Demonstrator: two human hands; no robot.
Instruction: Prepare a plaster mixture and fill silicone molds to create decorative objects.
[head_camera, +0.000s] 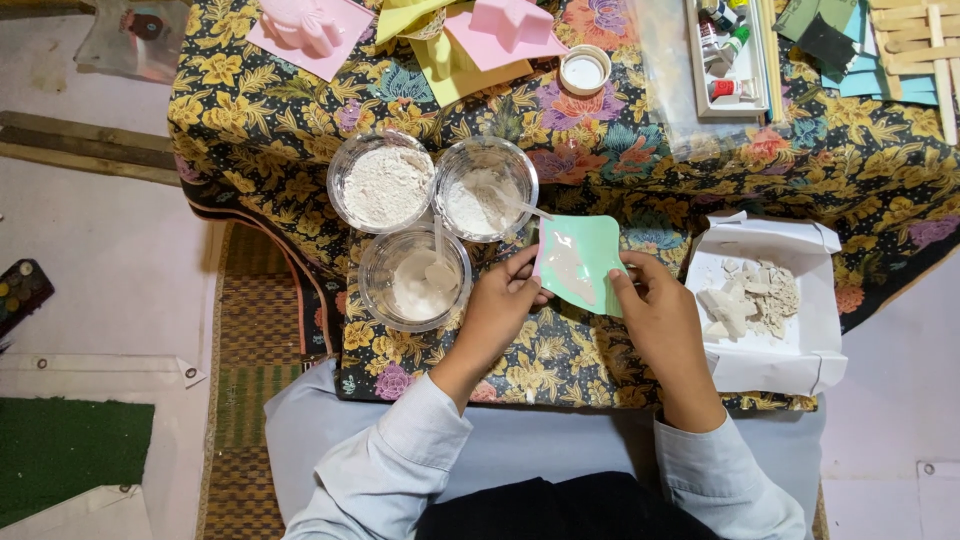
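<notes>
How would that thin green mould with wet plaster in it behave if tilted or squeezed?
The green mould looks thin, so it probably flexes under a squeeze. Its pale filling looks wet and would likely spill if tilted. The left hand and right hand pinch opposite edges, suggesting it needs support.

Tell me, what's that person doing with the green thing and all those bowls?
A person holds a mint-green mould with both hands, the left hand on its left edge and the right hand on its right. Pale, wet-looking mix sits inside it. Beside it on the flowered cloth stand three clear bowls: two with white powder and one with pale paste. To the right, an open white box holds broken white pieces.
</notes>
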